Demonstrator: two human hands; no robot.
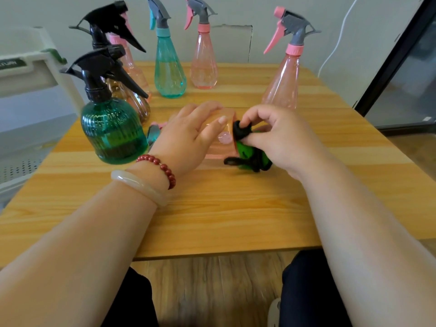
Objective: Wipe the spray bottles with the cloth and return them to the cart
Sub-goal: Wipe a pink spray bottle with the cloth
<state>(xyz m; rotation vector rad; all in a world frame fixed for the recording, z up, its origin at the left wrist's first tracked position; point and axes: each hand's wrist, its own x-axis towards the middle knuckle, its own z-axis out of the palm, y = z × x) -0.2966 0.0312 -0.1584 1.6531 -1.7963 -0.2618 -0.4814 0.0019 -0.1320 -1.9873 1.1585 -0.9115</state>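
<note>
Pink bottle [218, 151]: lay sideways, gripped by your left hand [186, 140]; right hand [278, 140] pinched cloth [250, 155]. Risk: a slip could have rolled it into green bottle [113, 133] left of your hands.

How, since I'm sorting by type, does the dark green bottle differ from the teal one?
The green bottle is squat and ribbed; the teal bottle is tall and tapered. The green bottle's sprayer is all black; the teal bottle's is grey with a blue trigger. Both stand upright on the table.

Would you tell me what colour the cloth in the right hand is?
The cloth is green with black trim; head view.
</note>
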